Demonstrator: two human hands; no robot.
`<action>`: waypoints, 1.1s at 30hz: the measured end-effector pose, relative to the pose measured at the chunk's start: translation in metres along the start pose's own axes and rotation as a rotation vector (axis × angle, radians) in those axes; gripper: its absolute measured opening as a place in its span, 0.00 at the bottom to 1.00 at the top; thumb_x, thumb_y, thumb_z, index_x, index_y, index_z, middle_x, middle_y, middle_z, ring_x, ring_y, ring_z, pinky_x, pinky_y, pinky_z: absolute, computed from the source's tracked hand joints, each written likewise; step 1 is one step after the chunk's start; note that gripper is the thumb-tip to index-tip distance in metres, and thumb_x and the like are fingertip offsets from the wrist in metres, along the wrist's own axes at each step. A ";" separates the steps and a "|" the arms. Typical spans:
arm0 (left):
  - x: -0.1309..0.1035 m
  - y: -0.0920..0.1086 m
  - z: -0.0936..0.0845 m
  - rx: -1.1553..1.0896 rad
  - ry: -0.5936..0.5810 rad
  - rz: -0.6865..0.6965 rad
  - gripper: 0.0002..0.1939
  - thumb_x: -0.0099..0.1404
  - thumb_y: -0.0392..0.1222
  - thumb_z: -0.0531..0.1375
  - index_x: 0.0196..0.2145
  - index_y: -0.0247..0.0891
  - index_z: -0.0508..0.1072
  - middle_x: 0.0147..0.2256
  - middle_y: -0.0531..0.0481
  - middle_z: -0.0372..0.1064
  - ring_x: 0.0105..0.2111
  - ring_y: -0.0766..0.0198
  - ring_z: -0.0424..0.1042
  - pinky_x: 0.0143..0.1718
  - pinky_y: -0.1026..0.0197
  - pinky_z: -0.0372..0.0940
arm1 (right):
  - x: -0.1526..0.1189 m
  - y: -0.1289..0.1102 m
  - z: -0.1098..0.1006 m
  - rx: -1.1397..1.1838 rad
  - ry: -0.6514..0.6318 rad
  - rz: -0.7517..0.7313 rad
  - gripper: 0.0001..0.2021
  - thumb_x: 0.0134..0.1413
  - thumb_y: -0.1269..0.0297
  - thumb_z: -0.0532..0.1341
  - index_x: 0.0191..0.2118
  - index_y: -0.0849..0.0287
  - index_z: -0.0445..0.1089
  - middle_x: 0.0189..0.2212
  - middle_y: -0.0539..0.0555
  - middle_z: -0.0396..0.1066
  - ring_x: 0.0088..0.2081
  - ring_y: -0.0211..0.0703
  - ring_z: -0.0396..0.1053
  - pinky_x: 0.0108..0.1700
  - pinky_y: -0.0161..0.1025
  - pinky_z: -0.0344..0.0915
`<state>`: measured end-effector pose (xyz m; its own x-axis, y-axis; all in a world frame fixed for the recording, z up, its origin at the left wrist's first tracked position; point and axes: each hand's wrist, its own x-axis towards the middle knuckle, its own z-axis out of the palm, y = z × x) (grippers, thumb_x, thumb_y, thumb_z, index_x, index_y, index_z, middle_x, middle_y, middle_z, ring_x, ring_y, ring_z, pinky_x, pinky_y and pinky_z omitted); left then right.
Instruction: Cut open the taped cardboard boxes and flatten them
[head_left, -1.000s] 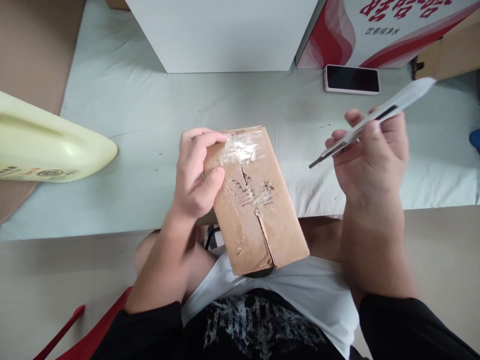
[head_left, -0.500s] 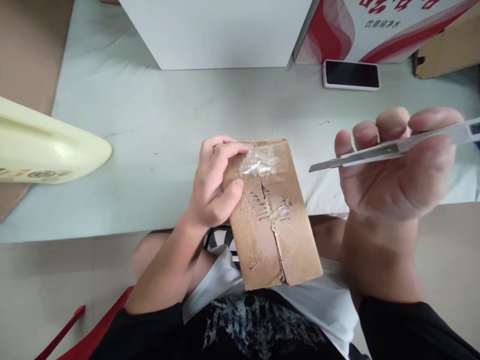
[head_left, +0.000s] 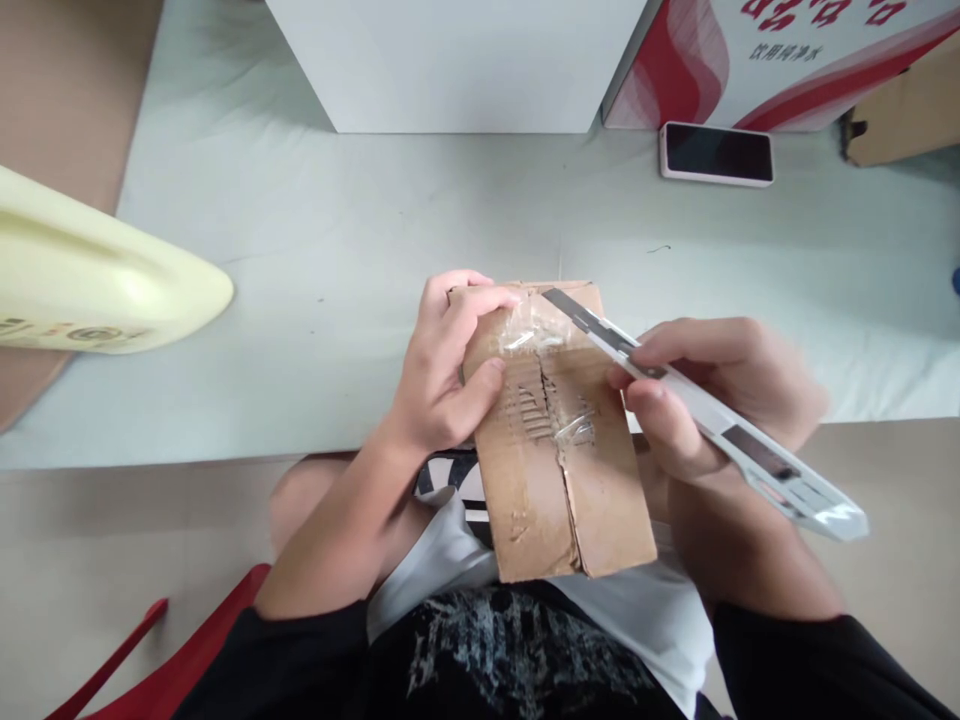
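Observation:
A brown cardboard box (head_left: 525,500) with clear tape near its far end and a torn seam down its middle lies over the table's near edge, above my lap. My left hand (head_left: 446,375) grips its left side, thumb and fingers on the top face. In my right hand (head_left: 712,390) is a white utility knife (head_left: 705,410), held between thumb and fingers at the right of the box. Its blade is out and points up and left over the taped end; whether the tip touches the tape is hard to tell.
A pale green cloth covers the table (head_left: 300,230). At its back stand a white box (head_left: 465,60) and a red-and-white carton (head_left: 697,70), with a phone (head_left: 718,153) in front. A yellow bottle-like object (head_left: 112,270) lies left; a red chair (head_left: 187,650) shows below.
My right hand has moved left and turned over, bringing the knife blade from beside the box to above its taped end. My left hand keeps its hold on the box.

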<state>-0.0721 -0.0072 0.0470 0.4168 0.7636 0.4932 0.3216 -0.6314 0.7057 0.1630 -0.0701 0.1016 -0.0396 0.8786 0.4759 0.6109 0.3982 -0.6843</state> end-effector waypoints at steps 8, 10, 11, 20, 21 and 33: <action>-0.001 0.001 -0.001 0.031 -0.008 -0.007 0.22 0.68 0.46 0.54 0.59 0.47 0.66 0.55 0.41 0.65 0.59 0.45 0.67 0.59 0.35 0.70 | 0.013 -0.012 0.008 -0.012 -0.075 0.003 0.04 0.63 0.59 0.66 0.42 0.50 0.74 0.22 0.44 0.71 0.18 0.33 0.60 0.19 0.35 0.59; -0.001 0.000 -0.001 0.033 -0.006 -0.008 0.22 0.68 0.45 0.54 0.59 0.47 0.66 0.55 0.41 0.65 0.58 0.46 0.68 0.59 0.36 0.70 | 0.013 -0.013 0.008 -0.005 -0.086 0.021 0.04 0.62 0.59 0.67 0.41 0.50 0.74 0.22 0.44 0.70 0.18 0.33 0.61 0.19 0.35 0.58; -0.001 0.000 0.000 0.029 -0.003 -0.008 0.22 0.68 0.45 0.54 0.59 0.47 0.66 0.55 0.41 0.65 0.58 0.46 0.68 0.60 0.36 0.70 | 0.013 -0.014 0.008 0.005 -0.089 0.028 0.04 0.62 0.60 0.67 0.41 0.50 0.74 0.22 0.44 0.71 0.18 0.32 0.61 0.19 0.35 0.58; 0.001 0.003 0.000 -0.019 0.006 -0.020 0.19 0.70 0.46 0.54 0.58 0.49 0.67 0.54 0.41 0.64 0.58 0.45 0.69 0.59 0.35 0.71 | 0.016 -0.018 0.010 -0.008 -0.107 -0.012 0.03 0.59 0.65 0.67 0.39 0.51 0.74 0.20 0.42 0.69 0.17 0.31 0.60 0.19 0.34 0.56; 0.000 0.003 0.000 -0.011 0.002 -0.027 0.19 0.71 0.47 0.54 0.58 0.50 0.67 0.55 0.41 0.64 0.58 0.45 0.69 0.59 0.35 0.71 | 0.017 -0.019 0.010 -0.018 -0.116 -0.025 0.03 0.59 0.65 0.67 0.39 0.51 0.74 0.19 0.42 0.69 0.16 0.31 0.59 0.18 0.34 0.55; 0.000 0.001 0.000 0.038 0.009 -0.033 0.21 0.68 0.45 0.54 0.58 0.47 0.68 0.55 0.41 0.65 0.57 0.45 0.68 0.60 0.34 0.70 | 0.018 -0.023 0.013 -0.059 -0.154 -0.051 0.03 0.58 0.65 0.65 0.38 0.51 0.72 0.19 0.44 0.70 0.16 0.32 0.57 0.16 0.36 0.49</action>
<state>-0.0720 -0.0085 0.0479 0.3977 0.7850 0.4750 0.3668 -0.6106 0.7019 0.1382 -0.0602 0.1183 -0.1892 0.8895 0.4159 0.6500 0.4310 -0.6260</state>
